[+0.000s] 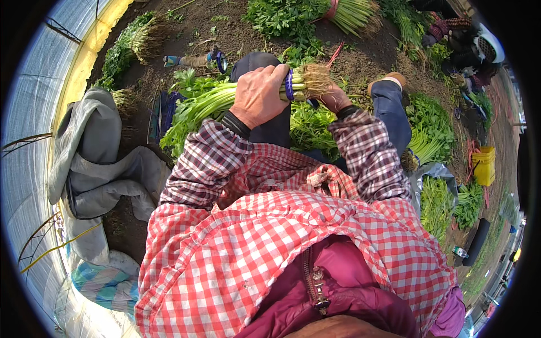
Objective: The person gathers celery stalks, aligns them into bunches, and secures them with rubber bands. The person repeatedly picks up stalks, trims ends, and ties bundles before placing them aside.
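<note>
My left hand is closed around the stalks of a celery bunch, held above my knee. Its leaves point left and its pale roots right. A purple-blue band circles the stalks just right of the hand. At the root end is my right hand, its fingers partly hidden behind the roots; whether it grips them is unclear. A small dark object shows beside those fingers. From the roots, a thin red strip sticks up. Loose celery leaves lie below, between my legs.
Celery bunches lie on the soil at upper left, top and right. A tape-wrapped tool lies beyond my knee. Grey cloth sits left, a yellow container right. Another person's sleeve shows at upper right.
</note>
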Motion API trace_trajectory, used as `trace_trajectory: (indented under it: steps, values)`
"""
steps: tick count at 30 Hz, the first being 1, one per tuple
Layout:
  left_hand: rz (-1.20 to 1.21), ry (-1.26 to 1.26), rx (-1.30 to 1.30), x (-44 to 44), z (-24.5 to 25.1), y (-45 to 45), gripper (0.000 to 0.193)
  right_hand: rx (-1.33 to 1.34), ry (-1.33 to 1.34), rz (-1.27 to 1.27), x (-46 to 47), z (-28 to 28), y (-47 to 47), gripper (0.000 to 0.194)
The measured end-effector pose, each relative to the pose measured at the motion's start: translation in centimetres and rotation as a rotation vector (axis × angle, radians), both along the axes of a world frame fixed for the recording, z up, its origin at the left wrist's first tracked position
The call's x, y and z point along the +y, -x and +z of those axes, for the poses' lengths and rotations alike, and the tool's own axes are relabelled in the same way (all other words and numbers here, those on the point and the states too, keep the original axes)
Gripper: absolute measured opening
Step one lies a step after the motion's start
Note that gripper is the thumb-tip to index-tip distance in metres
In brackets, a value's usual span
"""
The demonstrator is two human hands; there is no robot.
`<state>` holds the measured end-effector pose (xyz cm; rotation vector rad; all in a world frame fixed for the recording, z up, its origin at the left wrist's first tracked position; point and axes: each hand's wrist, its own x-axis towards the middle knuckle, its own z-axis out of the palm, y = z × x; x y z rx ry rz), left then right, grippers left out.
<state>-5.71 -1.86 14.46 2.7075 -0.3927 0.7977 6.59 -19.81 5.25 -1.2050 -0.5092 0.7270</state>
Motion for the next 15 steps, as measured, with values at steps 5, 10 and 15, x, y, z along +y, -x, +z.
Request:
trace_trajectory:
  steps: [5, 10, 15]
  values:
    - [0.055, -0.145, 0.100, 0.0, -0.6, 0.1, 0.044, -0.130, -0.038, 0.289, 2.4, 8.2, -4.3, 0.030]
    - [0.127, -0.267, 0.063, -0.5, -1.5, -0.8, 0.021, -0.511, 0.007, 0.200, 1.9, 13.8, 0.6, 0.034]
    - [0.272, -0.281, 0.086, -1.0, -2.1, -2.1, 0.018, -0.379, 0.080, -0.267, -2.1, 12.9, 12.4, 0.040]
